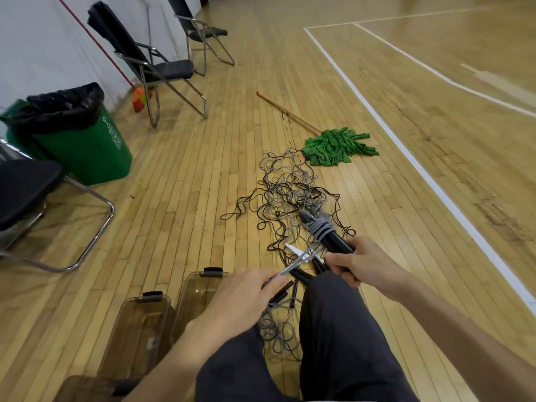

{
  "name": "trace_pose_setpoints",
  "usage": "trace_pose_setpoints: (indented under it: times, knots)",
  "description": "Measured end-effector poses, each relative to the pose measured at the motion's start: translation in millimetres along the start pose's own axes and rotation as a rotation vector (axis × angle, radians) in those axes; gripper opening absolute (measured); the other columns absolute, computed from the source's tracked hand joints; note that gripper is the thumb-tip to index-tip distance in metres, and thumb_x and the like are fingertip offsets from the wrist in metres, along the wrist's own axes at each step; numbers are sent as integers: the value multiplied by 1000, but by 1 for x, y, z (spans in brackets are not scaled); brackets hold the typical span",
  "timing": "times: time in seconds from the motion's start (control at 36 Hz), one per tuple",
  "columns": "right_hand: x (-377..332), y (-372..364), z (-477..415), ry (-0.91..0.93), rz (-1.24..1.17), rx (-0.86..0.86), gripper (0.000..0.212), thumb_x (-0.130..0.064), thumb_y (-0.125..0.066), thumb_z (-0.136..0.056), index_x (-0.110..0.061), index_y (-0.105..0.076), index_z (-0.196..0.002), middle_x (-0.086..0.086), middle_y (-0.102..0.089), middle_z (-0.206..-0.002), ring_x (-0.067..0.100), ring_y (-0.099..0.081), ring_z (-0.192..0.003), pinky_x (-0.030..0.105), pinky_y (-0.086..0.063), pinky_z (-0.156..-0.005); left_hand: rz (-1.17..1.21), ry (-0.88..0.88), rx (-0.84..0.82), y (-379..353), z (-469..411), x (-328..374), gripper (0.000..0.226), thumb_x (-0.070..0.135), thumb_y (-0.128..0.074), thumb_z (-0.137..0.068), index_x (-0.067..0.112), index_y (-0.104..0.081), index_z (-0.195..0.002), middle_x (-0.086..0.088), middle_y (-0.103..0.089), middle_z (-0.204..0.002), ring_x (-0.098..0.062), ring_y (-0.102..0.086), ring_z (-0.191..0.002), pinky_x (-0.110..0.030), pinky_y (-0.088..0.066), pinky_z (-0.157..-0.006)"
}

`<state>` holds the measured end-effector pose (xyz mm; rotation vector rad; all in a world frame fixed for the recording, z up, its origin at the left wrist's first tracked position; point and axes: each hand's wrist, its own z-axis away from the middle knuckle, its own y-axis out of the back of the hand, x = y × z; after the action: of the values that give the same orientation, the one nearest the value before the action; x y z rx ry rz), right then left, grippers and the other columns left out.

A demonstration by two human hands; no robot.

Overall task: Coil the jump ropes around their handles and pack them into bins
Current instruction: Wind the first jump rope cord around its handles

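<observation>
**Watch the snarl while you wind**

Your right hand (364, 262) clenches the black handles (336, 243), which are bound by a few turns of grey cord (320, 227) and held above the floor (188, 184) just ahead of your knees. Your left hand (240, 300) pinches the loose run of that cord taut. It appears to trail into the tangle of ropes (290, 192) on the floor, so a hard pull could, I judge, drag other ropes up or tighten a knot. Slack from your left hand would likely let the wraps slip. The bins (127, 343) sit on the floor beside your left knee.
</observation>
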<state>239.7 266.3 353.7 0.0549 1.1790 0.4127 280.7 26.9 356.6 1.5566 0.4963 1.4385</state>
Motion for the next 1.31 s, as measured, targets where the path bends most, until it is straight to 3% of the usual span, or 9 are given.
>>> trace_pose_setpoints:
  times: [0.08,0.14,0.22,0.31,0.39,0.61,0.78,1.11,1.31]
  knots:
    - [9,-2,-3,-18,43,18,12,-11,-63,-98,0,-61,-94,3,-65,-64,17,-46,-51,26,-38,-45,-162,-34,-9,1,3,5,35,49,-39,-104,34,-48,-74,8,-50,-61,-10,-49,-57,-31,-45,-60]
    - [13,-4,-7,-26,47,32,12,-11,-63,-98,0,-61,-96,6,-69,-69,19,-48,-52,26,-39,-45,-270,-65,2,2,3,12,30,49,-39,-104,29,-59,-95,8,-60,-76,-12,-58,-71,-33,-51,-71]
    - [19,-6,-12,-58,81,6,11,-12,-62,-99,-1,-61,-97,7,-71,-73,15,-48,-48,23,-39,-43,-420,-162,45,7,1,20,33,46,-35,-106,25,-59,-112,8,-61,-88,-14,-57,-79,-27,-43,-69]
    - [24,-10,-15,-82,111,-34,12,-14,-63,-98,-2,-61,-100,6,-72,-73,13,-49,-47,23,-39,-44,-531,-254,60,13,-2,21,32,43,-37,-107,23,-62,-104,10,-48,-75,-13,-47,-62,-25,-31,-54]
    - [22,-9,-16,-131,164,-120,13,-14,-63,-98,-1,-61,-97,7,-72,-71,12,-49,-45,23,-39,-42,-599,-375,119,21,-7,19,23,36,-67,-95,20,-66,-78,12,-38,-59,-10,-30,-47,-20,-17,-44]
    - [16,-14,-1,-288,339,-437,27,-18,-64,-97,1,-57,-115,6,-67,-70,13,-46,-45,23,-37,-41,-565,-521,-44,46,-12,31,51,53,-34,-98,16,-67,-111,5,-63,-92,-13,-61,-78,-25,-43,-60]
    - [13,-33,14,-171,447,-449,30,-38,-63,-97,-10,-62,-85,-2,-55,-56,13,-46,-44,23,-36,-44,-461,-607,52,65,-21,33,53,61,-40,-88,19,-72,-83,10,-61,-76,-12,-59,-65,-34,-53,-53]
    - [7,-44,35,-157,460,-518,43,-49,-69,-92,-12,-57,-73,-3,-50,-49,15,-41,-41,23,-38,-46,-332,-361,-93,77,-42,39,43,63,-72,-73,21,-73,-80,18,-56,-67,4,-48,-67,-26,-43,-66]
    - [-3,-48,51,-78,493,-620,36,-40,-67,-96,-13,-58,-74,-7,-50,-43,12,-43,-39,23,-42,-50,-136,-241,-240,72,-55,42,35,51,-86,-65,19,-73,-72,2,-67,-69,-15,-60,-68,-33,-49,-65]
